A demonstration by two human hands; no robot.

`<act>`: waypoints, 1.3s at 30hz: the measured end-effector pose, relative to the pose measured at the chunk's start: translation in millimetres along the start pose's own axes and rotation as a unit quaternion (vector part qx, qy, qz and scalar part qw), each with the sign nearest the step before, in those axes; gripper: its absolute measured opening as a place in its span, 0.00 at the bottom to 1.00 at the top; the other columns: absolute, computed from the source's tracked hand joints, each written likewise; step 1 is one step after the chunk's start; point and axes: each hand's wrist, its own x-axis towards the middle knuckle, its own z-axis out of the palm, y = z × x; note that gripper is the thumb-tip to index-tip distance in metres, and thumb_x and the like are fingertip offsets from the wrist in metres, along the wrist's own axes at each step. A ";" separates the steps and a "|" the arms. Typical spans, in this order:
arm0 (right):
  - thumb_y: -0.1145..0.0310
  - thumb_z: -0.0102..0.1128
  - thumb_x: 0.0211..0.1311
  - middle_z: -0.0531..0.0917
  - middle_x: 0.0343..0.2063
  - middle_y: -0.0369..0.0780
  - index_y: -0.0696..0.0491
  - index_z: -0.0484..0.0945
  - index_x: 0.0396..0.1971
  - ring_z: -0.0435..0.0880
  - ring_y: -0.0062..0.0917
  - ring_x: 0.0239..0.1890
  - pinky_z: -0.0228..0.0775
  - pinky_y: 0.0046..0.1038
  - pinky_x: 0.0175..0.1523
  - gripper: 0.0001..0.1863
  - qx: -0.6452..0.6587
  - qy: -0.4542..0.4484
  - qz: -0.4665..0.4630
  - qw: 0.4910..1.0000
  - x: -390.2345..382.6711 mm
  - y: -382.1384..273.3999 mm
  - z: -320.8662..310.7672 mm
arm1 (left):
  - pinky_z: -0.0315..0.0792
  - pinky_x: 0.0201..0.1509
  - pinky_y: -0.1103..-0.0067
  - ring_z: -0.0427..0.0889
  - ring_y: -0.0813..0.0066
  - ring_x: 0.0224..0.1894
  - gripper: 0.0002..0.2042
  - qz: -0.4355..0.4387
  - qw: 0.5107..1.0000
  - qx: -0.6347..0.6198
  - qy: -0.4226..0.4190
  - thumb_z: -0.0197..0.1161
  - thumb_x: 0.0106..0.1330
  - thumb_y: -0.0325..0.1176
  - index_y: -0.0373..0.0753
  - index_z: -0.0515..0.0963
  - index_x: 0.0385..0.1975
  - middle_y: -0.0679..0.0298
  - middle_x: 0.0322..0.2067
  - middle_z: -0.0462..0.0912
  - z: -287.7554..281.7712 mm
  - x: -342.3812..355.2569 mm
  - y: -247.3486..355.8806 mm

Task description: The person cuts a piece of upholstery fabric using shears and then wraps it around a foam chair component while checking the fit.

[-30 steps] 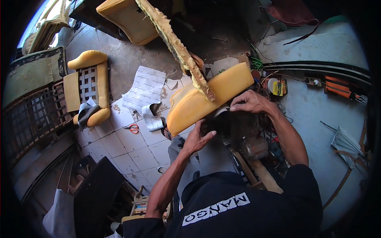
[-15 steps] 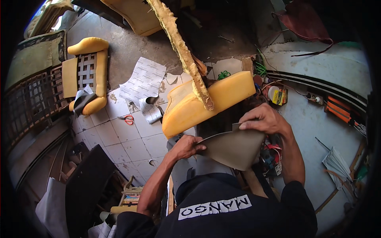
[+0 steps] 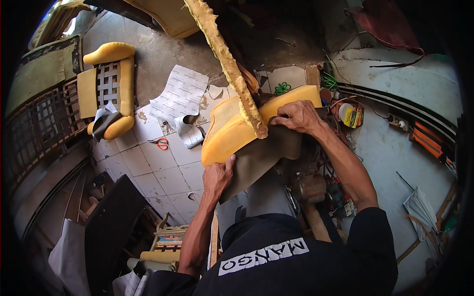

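Note:
A sheet of grey-brown upholstery fabric [image 3: 259, 160] hangs over the near face of a yellow foam-padded seat part [image 3: 224, 140]. My left hand [image 3: 217, 178] grips the fabric's left edge, thumb up, by the foam's lower left corner. With bent fingers, my right hand [image 3: 297, 117] pinches the fabric's upper edge against the foam, towards its right end. A long ragged strip of yellow foam [image 3: 229, 69] crosses in front of the padded part, its blunt end just above the fabric. Part of the padding is hidden behind fabric and hands.
On the white tiles [image 3: 168, 170] lie red-handled scissors [image 3: 160, 143] and printed-backed fabric offcuts [image 3: 178, 93]. A yellow padded frame with webbing [image 3: 129, 93] stands far left. A dark panel [image 3: 111, 227] leans near left. Right are a yellow-labelled container [image 3: 352, 117], cables, tools and an orange-black case [image 3: 429, 140].
Both hands have carried the fabric forward from near my lap onto the foam's near face. My right hand moved left and away from me; my left hand shifted slightly left.

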 end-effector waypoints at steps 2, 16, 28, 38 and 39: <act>0.46 0.71 0.59 0.84 0.22 0.42 0.52 0.86 0.26 0.84 0.41 0.28 0.72 0.40 0.34 0.21 -0.002 -0.015 0.009 1.000 3.5 -0.2 -1.2 | 0.72 0.31 0.56 0.81 0.45 0.21 0.34 -0.016 1.000 -0.009 0.002 0.56 0.74 0.60 0.31 0.80 0.17 0.44 0.15 0.78 -2.7 -2.6 4.2; 0.50 0.67 0.62 0.83 0.24 0.36 0.45 0.86 0.30 0.86 0.35 0.31 0.75 0.38 0.35 0.13 -0.031 0.072 -0.079 0.994 25.4 0.5 -4.3 | 0.71 0.26 0.60 0.78 0.49 0.15 0.35 -0.013 0.987 0.021 0.158 0.59 0.71 0.63 0.32 0.83 0.18 0.47 0.11 0.75 -17.6 7.8 -1.1; 0.48 0.69 0.60 0.82 0.24 0.36 0.45 0.84 0.29 0.85 0.34 0.32 0.75 0.39 0.33 0.16 -0.100 0.047 -0.166 0.980 61.1 -0.3 -6.5 | 0.73 0.24 0.60 0.81 0.47 0.18 0.34 0.040 0.974 0.104 0.198 0.56 0.70 0.67 0.38 0.86 0.21 0.49 0.14 0.78 -39.8 19.9 -23.0; 0.39 0.65 0.60 0.82 0.23 0.37 0.47 0.81 0.25 0.86 0.35 0.34 0.77 0.38 0.36 0.24 -0.169 0.076 -0.216 0.959 76.6 10.2 -25.4 | 0.68 0.21 0.61 0.78 0.49 0.16 0.32 0.134 0.957 0.140 0.218 0.58 0.71 0.63 0.39 0.80 0.17 0.51 0.12 0.76 -26.7 29.4 -5.0; 0.39 0.64 0.61 0.82 0.23 0.37 0.48 0.80 0.25 0.85 0.36 0.33 0.76 0.39 0.36 0.25 -0.157 0.081 -0.231 0.957 81.0 3.6 -22.0 | 0.67 0.21 0.61 0.77 0.50 0.16 0.32 0.108 0.960 0.123 0.229 0.58 0.71 0.63 0.39 0.80 0.17 0.51 0.12 0.76 -29.5 26.1 -10.4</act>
